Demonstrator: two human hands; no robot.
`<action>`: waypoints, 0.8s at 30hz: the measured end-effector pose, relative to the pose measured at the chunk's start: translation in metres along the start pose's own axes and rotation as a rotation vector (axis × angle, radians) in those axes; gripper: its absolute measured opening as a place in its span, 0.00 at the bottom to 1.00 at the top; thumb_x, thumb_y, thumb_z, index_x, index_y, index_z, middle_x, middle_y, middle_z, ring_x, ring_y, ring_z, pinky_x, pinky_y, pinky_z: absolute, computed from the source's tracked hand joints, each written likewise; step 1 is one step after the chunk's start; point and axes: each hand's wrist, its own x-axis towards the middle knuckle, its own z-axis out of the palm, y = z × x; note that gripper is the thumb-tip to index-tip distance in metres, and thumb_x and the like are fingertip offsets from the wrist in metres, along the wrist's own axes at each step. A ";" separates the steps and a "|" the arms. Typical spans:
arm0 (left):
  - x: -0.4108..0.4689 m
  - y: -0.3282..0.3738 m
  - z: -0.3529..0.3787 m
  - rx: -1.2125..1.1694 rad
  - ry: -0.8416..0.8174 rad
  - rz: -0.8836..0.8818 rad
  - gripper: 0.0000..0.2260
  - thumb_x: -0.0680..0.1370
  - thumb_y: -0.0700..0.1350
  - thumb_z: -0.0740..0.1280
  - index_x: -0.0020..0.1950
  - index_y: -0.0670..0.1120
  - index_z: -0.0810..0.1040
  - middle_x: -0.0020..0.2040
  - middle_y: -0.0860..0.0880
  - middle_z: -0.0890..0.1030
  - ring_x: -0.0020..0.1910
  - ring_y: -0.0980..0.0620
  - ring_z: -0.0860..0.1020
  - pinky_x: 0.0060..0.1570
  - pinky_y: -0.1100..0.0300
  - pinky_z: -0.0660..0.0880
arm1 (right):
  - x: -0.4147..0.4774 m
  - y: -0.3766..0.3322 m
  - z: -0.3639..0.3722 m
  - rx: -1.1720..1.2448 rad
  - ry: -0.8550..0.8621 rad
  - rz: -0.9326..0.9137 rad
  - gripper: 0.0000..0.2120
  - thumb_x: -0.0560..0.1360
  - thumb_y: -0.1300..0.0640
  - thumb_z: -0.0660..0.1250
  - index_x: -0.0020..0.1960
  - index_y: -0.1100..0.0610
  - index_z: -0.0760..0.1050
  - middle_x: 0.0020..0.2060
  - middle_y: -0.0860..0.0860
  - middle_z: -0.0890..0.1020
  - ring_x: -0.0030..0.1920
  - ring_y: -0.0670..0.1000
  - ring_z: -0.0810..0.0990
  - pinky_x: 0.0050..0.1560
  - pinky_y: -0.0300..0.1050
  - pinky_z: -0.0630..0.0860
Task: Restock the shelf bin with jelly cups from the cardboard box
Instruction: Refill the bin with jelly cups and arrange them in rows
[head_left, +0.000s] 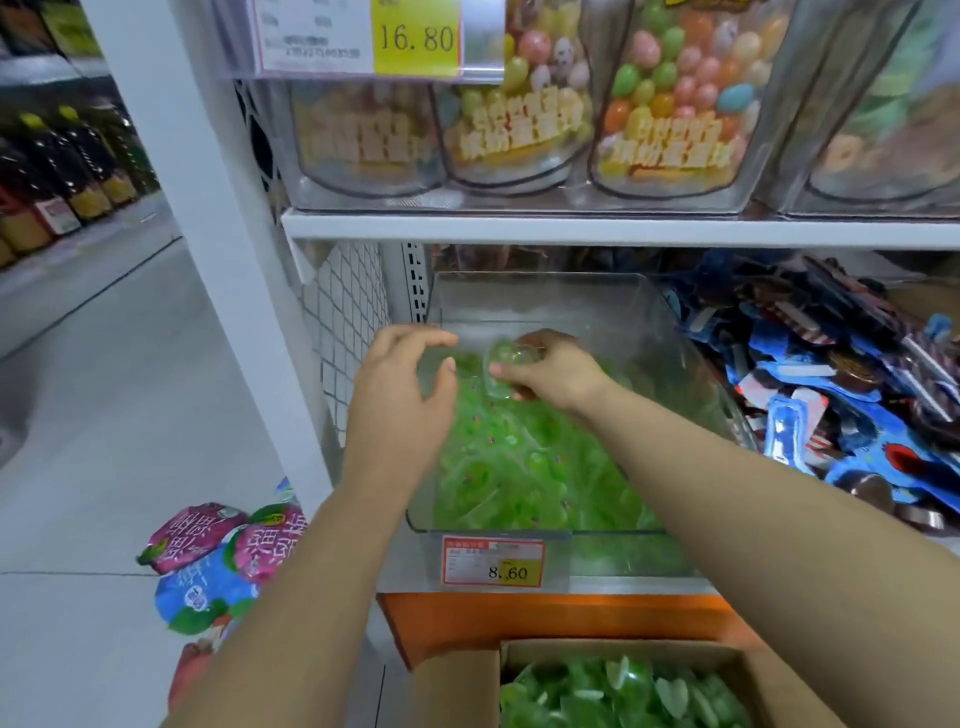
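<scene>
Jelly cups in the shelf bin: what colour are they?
Green jelly cups; head view.

place: supermarket aisle | price tags: yellow 16.80 label (415, 39) far above, 8.60 label (492, 563) on near shelf bin (540, 299) front | stock: candy bags (670, 104) on white shelf (571, 228) | far left: bottles (62, 166) on another rack

Bright even shop light, soft blur, wide-angle edge bending
</scene>
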 end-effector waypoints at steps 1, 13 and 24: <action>0.003 -0.002 0.001 -0.015 0.012 -0.007 0.08 0.77 0.40 0.65 0.53 0.50 0.79 0.53 0.53 0.74 0.51 0.56 0.73 0.53 0.62 0.70 | 0.011 -0.002 0.005 0.027 -0.011 0.021 0.19 0.69 0.57 0.75 0.57 0.58 0.73 0.36 0.52 0.78 0.31 0.49 0.78 0.45 0.44 0.79; 0.021 -0.012 0.002 -0.121 0.028 -0.096 0.11 0.78 0.39 0.62 0.49 0.54 0.79 0.47 0.57 0.80 0.46 0.63 0.76 0.47 0.72 0.71 | 0.088 0.001 0.043 -0.053 -0.005 0.064 0.10 0.74 0.57 0.68 0.36 0.59 0.72 0.26 0.53 0.75 0.23 0.47 0.71 0.32 0.40 0.69; 0.019 -0.011 0.000 -0.189 0.007 -0.090 0.12 0.78 0.38 0.62 0.47 0.56 0.78 0.44 0.61 0.80 0.44 0.68 0.76 0.42 0.78 0.68 | 0.085 0.003 0.038 -0.166 -0.022 0.020 0.07 0.74 0.51 0.67 0.41 0.51 0.71 0.39 0.52 0.76 0.36 0.50 0.73 0.38 0.40 0.68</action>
